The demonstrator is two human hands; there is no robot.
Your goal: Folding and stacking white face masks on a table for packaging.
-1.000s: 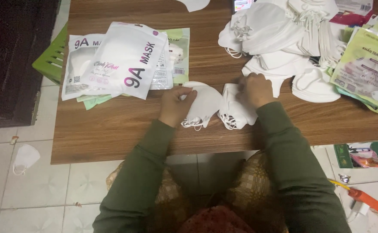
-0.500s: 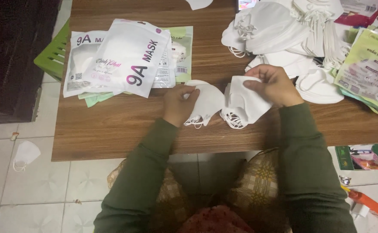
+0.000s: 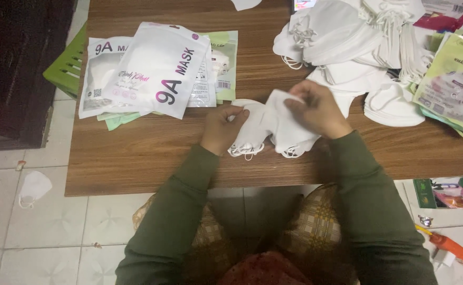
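A white face mask [image 3: 250, 126] is pinned flat at the near middle of the wooden table [image 3: 136, 158] by the left hand [image 3: 222, 126]. A second mask [image 3: 289, 132] is pinched at its top edge by the right hand [image 3: 316, 108]. The edges are best aligned before the two are pressed together.

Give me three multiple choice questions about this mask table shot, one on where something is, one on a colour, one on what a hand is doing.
1. Where is the lone white mask off the table?
A. floor tiles, on the person's left
B. on a chair
C. in a box

2. What colour are the sleeves?
A. red
B. olive green
C. blue

3. What is the right hand doing?
A. resting flat, empty
B. pinching a white mask
C. holding scissors

Answers: 1 A, it lies on pale tiles; 2 B, both arms are olive; 3 B, fingers grip the mask's upper edge.
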